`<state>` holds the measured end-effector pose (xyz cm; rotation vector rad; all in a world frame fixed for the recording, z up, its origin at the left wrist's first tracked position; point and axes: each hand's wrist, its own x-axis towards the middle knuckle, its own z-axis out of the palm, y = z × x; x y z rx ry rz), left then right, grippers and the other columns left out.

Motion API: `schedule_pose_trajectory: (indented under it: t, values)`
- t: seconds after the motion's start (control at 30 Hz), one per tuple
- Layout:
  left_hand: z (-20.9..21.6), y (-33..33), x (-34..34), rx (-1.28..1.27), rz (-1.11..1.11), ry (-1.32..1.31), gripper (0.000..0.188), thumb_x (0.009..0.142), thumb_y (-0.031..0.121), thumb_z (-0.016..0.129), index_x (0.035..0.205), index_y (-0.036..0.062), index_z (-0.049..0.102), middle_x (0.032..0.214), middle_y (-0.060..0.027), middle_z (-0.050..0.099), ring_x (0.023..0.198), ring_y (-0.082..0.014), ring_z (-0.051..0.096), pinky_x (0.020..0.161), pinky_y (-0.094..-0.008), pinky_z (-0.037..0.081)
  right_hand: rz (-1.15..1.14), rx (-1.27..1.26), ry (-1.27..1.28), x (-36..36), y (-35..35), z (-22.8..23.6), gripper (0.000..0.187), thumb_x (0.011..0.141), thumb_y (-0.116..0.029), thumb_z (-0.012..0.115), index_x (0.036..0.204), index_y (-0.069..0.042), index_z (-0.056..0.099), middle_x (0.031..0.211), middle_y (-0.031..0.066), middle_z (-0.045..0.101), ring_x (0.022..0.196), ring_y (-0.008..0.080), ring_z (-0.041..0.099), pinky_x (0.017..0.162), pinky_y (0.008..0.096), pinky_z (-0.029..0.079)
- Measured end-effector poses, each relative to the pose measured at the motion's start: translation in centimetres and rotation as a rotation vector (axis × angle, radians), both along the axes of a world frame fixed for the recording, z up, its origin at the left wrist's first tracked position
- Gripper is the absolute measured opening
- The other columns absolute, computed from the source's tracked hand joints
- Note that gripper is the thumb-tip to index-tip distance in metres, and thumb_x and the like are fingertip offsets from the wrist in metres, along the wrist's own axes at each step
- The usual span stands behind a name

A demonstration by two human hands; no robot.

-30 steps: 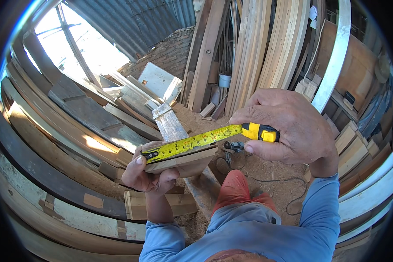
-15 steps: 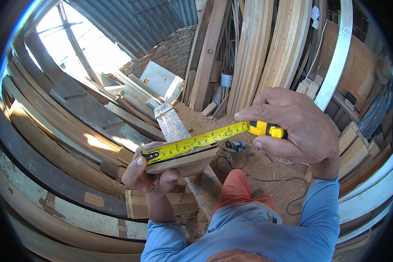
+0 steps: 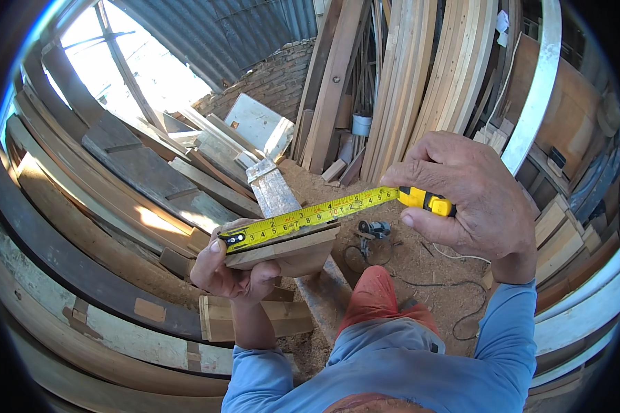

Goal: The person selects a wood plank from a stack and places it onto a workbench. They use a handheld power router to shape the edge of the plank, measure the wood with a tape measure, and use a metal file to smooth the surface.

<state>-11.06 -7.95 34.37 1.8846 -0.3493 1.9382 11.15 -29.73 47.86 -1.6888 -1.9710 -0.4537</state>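
Observation:
A yellow and black tape measure [image 3: 424, 200] sits in my right hand [image 3: 465, 189], its case pinched between thumb and fingers. The yellow blade [image 3: 310, 217] is pulled out and slants down leftward to my left hand [image 3: 238, 265]. Under the blade is a short wooden block [image 3: 289, 255], gripped by my left hand with the fingers wrapped round its left end. My left thumb lies at the blade's hooked end, by the block's left edge. The blade reaches past the block's right end toward the case.
A narrow plank bench [image 3: 272, 189] stands ahead, over a sawdust-covered floor [image 3: 420, 265]. On that floor lies a corded power tool [image 3: 374, 229] with its black cable. Stacked boards [image 3: 110, 227] line the left; tall planks [image 3: 406, 89] lean at the back. Another wood piece [image 3: 293, 320] rests below my left hand.
The block has tilted and shifted slightly left under the blade. My left hand has moved a little left, and the right hand with the tape case has risen slightly.

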Motion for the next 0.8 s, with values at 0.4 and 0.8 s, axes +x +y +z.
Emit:
schedule_pose_trajectory:
  t: [0.4, 0.8]
  values:
    - [-0.44, 0.17, 0.00, 0.005, 0.024, -0.023, 0.080, 0.085, 0.032, 0.082, 0.143, 0.0110, 0.031, 0.122, -0.0213, 0.057, 0.101, -0.0324, 0.070, 0.081, -0.0387, 0.064, -0.017, -0.025, -0.004, -0.72, 0.36, 0.13, 0.042, 0.072, -0.026, 0.073, 0.110, -0.009, 0.075, 0.084, 0.0079, 0.059, 0.073, 0.0228, 0.058, 0.062, 0.0377, 0.045]
    - [-0.38, 0.24, 0.39, -0.042, 0.021, -0.066, 0.082, 0.084, 0.035, 0.083, 0.142, 0.0108, 0.031, 0.116, -0.0224, 0.061, 0.096, -0.0320, 0.071, 0.079, -0.0377, 0.063, -0.001, -0.007, -0.031, -0.98, 0.46, 0.42, 0.043, 0.072, -0.025, 0.074, 0.111, -0.008, 0.074, 0.084, 0.0080, 0.060, 0.072, 0.0229, 0.059, 0.062, 0.0373, 0.046]
